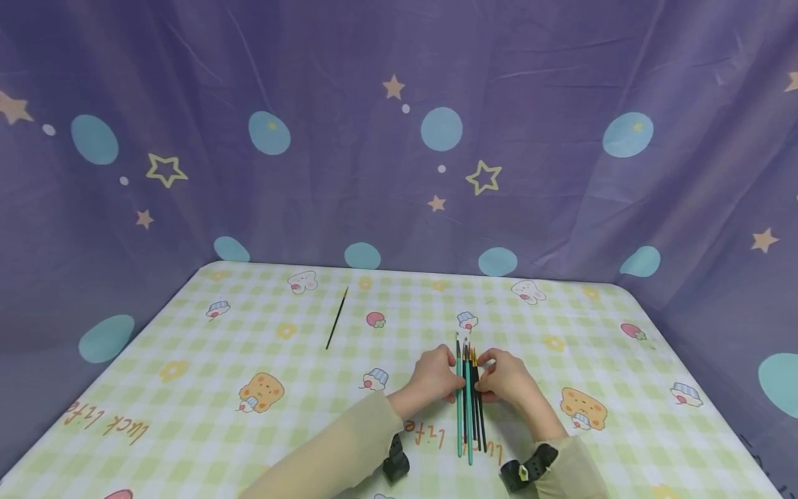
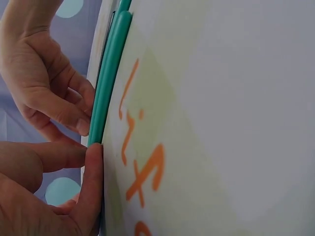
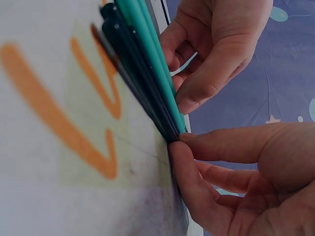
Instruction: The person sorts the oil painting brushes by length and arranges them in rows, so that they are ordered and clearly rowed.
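- Left hand (image 1: 433, 374): at the left edge of the brush bundle; thumb and fingers nearly closed, pinching a teal handle between the tips.
- Right hand (image 1: 506, 376): at the bundle's right edge; thumb and a fingertip drawn together, pinching dark handles.
- Brush bundle (image 1: 470, 430): right of centre, toward the near side of the tabletop (image 1: 187, 423), between both hands. Brushes lie roughly side by side, bristles to the far side, handle ends near. Two teal handles, several dark ones; exact count unclear through overlap.
- Single brush (image 1: 337, 318): dark handle, well apart from the bundle, to the far left of it; slanted, bristle end far.
- Tabletop covering: green-and-white check with printed cartoons and orange lettering, some lettering beside the handles.
- Purple curtain (image 1: 349, 138): beyond the far edge, printed with stars and blue spots.
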The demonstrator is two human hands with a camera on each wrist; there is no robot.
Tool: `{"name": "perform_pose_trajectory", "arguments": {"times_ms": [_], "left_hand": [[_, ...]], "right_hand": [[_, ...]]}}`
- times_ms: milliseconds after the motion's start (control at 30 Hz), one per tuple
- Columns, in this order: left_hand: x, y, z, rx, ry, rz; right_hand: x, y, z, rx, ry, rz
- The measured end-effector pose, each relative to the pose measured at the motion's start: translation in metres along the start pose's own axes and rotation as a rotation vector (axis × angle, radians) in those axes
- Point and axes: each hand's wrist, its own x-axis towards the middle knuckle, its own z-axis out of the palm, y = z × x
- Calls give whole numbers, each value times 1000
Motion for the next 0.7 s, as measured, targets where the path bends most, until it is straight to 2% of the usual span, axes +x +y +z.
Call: {"name": "perform_pose_trajectory", "arguments": {"times_ms": [467, 600, 700], "left_hand": [[-1, 5, -1, -46, -26, -53], [0, 7, -2, -28, -30, -70], [0, 8, -1, 37, -9, -43]], "right_hand": [[1, 2, 1, 0, 0, -3], [1, 2, 1, 2, -2, 3], [1, 1, 0, 9, -5, -5]]}}
